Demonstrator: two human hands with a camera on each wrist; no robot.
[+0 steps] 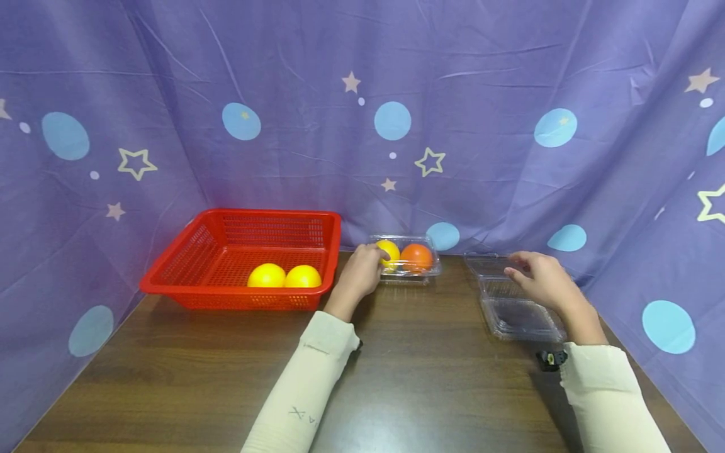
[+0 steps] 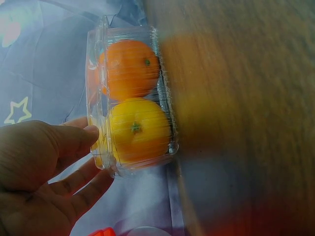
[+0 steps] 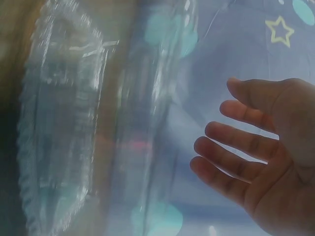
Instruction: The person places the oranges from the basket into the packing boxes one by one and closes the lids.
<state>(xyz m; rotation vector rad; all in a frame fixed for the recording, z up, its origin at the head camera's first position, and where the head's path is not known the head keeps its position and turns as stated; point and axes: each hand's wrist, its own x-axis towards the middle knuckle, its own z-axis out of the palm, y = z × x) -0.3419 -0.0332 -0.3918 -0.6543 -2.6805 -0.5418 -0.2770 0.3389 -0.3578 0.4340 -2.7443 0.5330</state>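
Note:
A clear plastic fruit box [image 1: 426, 243] stands at the back of the table, its lid over a yellow round fruit [image 2: 140, 130] and an orange [image 1: 416, 258]. At the box's left end my left hand [image 1: 362, 270] grips the edge, thumb on the lid side and fingers around the corner. My right hand [image 1: 540, 277] hovers over a second clear plastic container [image 1: 518, 318], which lies with its lid [image 1: 486, 264] folded back. In the right wrist view, the fingers [image 3: 231, 135] are spread and gently bent, with nothing between them.
A red plastic basket [image 1: 238, 299] stands at the back left, with two yellow fruits [image 1: 285, 277] in its front right part. Behind the table hangs a purple curtain [image 1: 317, 157] with stars and blue dots.

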